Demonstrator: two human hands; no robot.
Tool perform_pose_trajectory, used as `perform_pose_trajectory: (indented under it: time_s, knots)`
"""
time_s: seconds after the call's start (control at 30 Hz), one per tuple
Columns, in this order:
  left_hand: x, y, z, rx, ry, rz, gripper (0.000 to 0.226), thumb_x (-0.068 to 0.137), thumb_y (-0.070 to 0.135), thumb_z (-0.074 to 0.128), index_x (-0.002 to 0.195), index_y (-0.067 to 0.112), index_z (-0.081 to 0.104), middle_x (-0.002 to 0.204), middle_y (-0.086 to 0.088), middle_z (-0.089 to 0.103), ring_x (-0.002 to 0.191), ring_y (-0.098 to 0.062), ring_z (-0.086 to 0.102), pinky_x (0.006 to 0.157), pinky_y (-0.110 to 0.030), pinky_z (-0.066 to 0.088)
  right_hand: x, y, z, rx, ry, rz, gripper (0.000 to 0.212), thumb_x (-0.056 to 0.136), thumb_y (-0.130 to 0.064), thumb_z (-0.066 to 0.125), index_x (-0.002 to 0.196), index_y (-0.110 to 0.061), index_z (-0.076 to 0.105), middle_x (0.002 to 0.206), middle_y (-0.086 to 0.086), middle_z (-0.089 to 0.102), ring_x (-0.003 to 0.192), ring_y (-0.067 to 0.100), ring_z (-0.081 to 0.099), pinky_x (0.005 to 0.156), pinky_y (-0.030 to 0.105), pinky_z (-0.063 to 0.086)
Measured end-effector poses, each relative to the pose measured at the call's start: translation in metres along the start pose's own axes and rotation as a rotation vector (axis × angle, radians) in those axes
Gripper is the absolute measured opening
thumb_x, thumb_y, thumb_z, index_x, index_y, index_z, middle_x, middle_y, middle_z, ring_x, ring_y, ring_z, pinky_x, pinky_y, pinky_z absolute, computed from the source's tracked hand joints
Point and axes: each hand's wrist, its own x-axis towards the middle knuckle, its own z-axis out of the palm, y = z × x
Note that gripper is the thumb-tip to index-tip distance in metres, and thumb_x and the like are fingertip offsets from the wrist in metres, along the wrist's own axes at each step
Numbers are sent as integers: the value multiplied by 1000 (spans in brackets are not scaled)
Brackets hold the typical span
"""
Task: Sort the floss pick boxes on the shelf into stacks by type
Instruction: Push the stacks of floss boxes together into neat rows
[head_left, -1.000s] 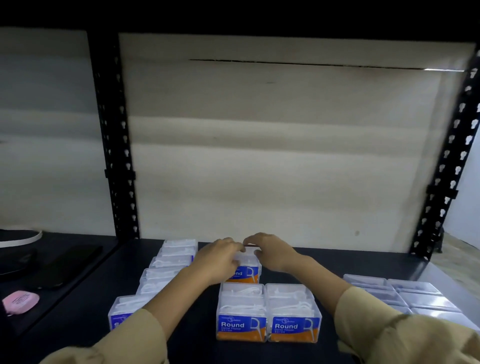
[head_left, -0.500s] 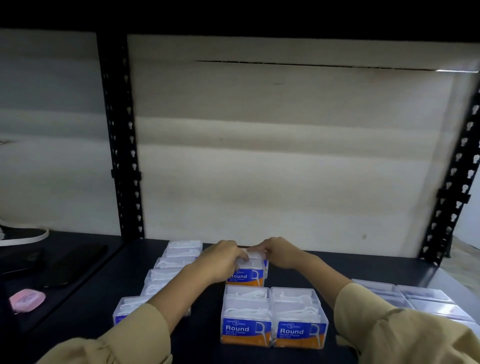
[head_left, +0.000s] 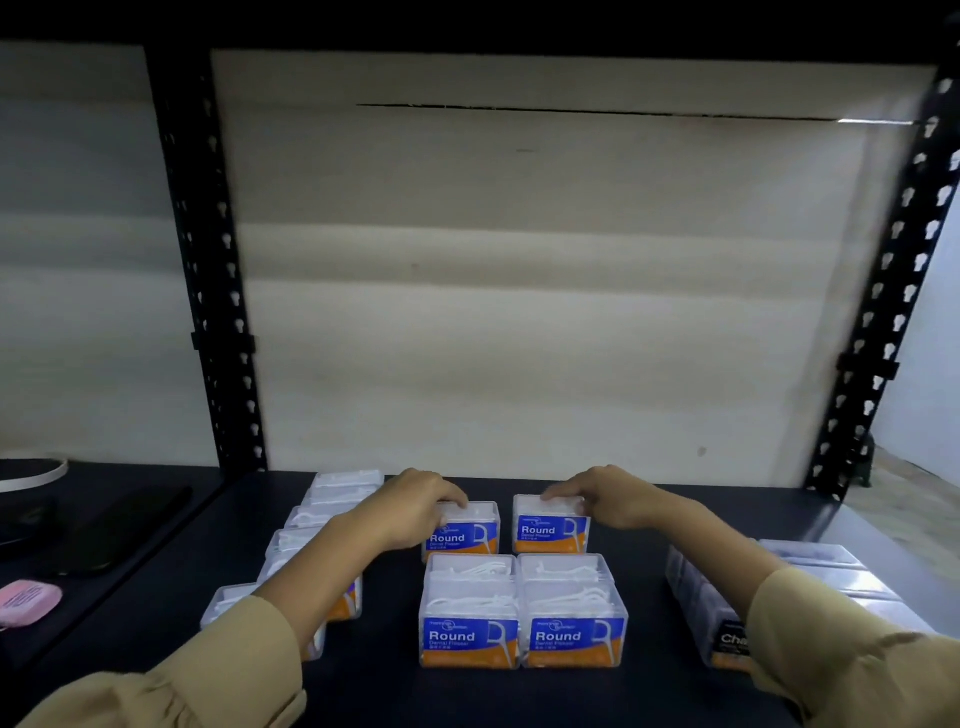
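The left hand (head_left: 415, 512) curls its fingers over the top of the left Round box (head_left: 467, 535). At 3 o'clock, the right hand (head_left: 610, 501) holds the right Round box (head_left: 553, 530) by its top. Two front boxes (head_left: 470, 636) sit at 6 o'clock on the dark shelf (head_left: 374, 686).

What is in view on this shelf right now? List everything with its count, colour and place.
rear left Round box: one, blue and orange label, mid shelf
rear right Round box: one, same label, beside it, with a gap between
front Round boxes: two labels showing, touching side by side, near edge
left boxes: one row, clear, left side, count hidden by the arm
right boxes: several, clear with dark labels, right side
pink case: one, next bay, far left
dark flat object: one, black, behind the pink case
shelf uprights: two, black, perforated
left hand: holds the rear left Round box
right hand: holds the rear right Round box
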Motion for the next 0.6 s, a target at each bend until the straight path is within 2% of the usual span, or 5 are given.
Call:
perform_pose_trajectory:
  time_s: [0.3, 0.43, 0.6]
  knots:
    - [-3, 16, 1, -6, -41, 57, 38, 91, 13, 56, 126, 27, 57, 132, 0, 58, 107, -14, 55, 89, -26, 47, -28, -5, 4, 0, -32, -70, 46, 92, -5, 47, 133, -26, 51, 143, -6, 47, 131, 16, 43, 105, 28, 36]
    - [-7, 20, -3, 26, -60, 83, 38, 91, 12, 56, 126, 28, 58, 125, -1, 60, 92, -8, 47, 80, -21, 39, -34, -3, 7, 5, -22, -77, 46, 92, -4, 47, 131, -27, 52, 142, -8, 49, 130, 13, 44, 104, 24, 36]
    - [-11, 22, -7, 60, -97, 101, 37, 91, 13, 56, 124, 30, 58, 123, 1, 61, 91, -7, 46, 80, -21, 37, -45, -8, 9, 27, -24, -106, 44, 93, -4, 48, 131, -25, 53, 140, -10, 50, 129, 8, 44, 96, 13, 31]
